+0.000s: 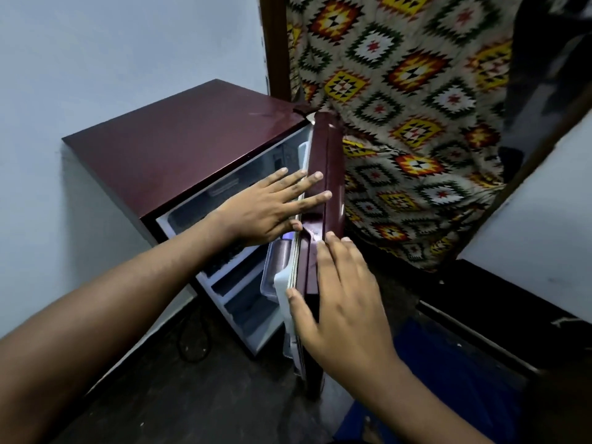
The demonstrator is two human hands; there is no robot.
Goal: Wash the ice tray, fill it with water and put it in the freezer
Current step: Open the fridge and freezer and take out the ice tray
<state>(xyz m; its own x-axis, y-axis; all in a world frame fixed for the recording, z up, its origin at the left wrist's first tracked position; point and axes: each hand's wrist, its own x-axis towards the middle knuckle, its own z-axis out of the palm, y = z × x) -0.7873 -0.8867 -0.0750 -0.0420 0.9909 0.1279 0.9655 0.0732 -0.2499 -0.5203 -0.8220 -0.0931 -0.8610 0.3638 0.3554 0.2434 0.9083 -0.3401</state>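
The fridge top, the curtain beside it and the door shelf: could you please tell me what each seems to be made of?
Fridge top: probably painted sheet metal, maroon and semi-gloss; it shows a soft sheen and faint scuffs.
Curtain: printed cloth, matte; it hangs in soft folds.
Door shelf: clear plastic; it is see-through, with glossy edges.

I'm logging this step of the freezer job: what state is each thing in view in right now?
fridge door: open, seen edge-on.
left hand: open, straight fingers resting on the door's edge.
right hand: open, flat on the door's outer side, thumb on the white inner lining.
curtain: hanging behind the door.
ice tray: not in view.
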